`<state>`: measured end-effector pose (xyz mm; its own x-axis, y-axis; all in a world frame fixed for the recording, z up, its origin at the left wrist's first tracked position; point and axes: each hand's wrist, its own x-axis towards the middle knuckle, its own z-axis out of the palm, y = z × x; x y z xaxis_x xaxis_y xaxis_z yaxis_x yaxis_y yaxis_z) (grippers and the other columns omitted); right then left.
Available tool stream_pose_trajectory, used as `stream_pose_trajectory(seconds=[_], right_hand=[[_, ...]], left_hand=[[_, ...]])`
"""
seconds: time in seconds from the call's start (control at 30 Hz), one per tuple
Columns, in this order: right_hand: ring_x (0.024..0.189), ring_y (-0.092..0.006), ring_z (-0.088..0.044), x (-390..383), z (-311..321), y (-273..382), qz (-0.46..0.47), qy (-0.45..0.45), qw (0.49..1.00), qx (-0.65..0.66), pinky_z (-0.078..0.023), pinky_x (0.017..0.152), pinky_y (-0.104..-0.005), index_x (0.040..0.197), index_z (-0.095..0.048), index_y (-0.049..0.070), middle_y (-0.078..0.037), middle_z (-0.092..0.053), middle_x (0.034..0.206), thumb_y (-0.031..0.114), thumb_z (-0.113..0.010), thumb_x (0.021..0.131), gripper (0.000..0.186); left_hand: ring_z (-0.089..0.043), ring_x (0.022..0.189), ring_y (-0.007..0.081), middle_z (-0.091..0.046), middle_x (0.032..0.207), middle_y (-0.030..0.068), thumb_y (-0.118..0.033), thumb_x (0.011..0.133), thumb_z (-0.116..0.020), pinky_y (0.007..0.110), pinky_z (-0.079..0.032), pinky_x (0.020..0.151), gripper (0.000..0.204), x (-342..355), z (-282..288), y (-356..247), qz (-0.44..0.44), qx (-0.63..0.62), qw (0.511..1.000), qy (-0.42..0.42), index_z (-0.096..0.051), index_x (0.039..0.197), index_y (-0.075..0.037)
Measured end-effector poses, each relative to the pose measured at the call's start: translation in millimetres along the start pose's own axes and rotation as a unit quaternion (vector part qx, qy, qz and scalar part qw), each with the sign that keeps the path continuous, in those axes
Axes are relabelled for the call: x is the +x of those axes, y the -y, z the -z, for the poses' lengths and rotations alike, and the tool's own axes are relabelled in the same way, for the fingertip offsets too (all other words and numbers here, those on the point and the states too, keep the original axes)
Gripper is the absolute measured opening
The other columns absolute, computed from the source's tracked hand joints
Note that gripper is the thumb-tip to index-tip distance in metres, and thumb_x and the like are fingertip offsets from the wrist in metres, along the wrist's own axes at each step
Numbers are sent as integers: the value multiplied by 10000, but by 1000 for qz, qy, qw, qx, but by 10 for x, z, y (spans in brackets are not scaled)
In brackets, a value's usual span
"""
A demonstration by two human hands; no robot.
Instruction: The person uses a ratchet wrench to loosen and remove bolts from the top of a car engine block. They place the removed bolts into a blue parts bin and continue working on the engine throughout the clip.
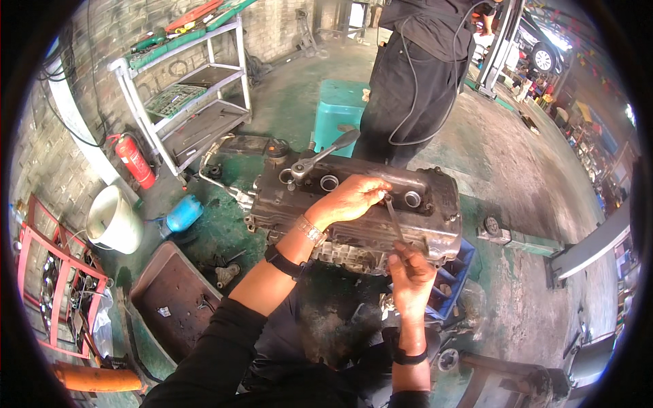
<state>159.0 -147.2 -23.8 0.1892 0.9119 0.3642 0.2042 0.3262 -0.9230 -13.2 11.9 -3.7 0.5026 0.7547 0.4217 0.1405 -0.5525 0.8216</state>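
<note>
A dark, grimy engine valve cover (354,211) on a cylinder head lies in front of me, with round plug holes along its middle. My right hand (411,275) is closed round the near end of a metal wrench (394,221). The wrench's far end rests on the cover, close to a plug hole. Over the cover reaches my left hand (350,198), its fingers closed at the wrench's far end; their tips are partly hidden. A ratchet (320,158) lies across the cover's left part, its handle pointing to the far right.
A person in dark clothes (408,88) stands just beyond the engine, beside a teal stool (340,109). At left are a tool cart (183,129), fire extinguisher (135,160), white bucket (115,217) and brown tray (170,272). A blue crate (464,272) sits by the engine's right end.
</note>
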Motion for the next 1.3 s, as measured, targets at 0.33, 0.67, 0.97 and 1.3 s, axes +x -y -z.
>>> stream_pose_trajectory(seconds=[0.33,0.67,0.97,1.3], right_hand=[[715,-157,-700,-55,-277,293,56,95,991,-81,-556,676,-295,1262,-636,9,-149,-743,936,38,-717,839,432],[783,-240,-716,142,-783,317,85,154,984,-25,-559,675,-318,1265,-611,-37,-216,-716,973,28,-704,848,432],[874,-122,-645,127,-848,160,-58,133,960,241,-534,713,-264,1224,-633,-50,-82,-700,1090,92,-663,953,308],[771,-50,-567,222,-845,49,-89,57,941,323,-461,655,-200,1044,-655,16,9,-648,902,-43,-663,896,159]], left_hand=[[-658,978,190,-711,1072,148,-101,989,-572,315,-509,864,252,8,27,-38,16,-13,1000,14,-630,1185,47],[-638,1018,165,-707,1100,121,-109,1002,-548,300,-500,895,259,21,106,-107,47,-23,998,42,-638,1207,22],[-581,1130,146,-665,1208,76,-123,1004,-542,297,-458,1004,296,10,111,-24,72,-71,993,62,-615,1257,15],[-589,1045,128,-678,1131,50,-137,1005,-546,286,-481,924,291,4,109,-65,85,-94,990,63,-623,1235,22]])
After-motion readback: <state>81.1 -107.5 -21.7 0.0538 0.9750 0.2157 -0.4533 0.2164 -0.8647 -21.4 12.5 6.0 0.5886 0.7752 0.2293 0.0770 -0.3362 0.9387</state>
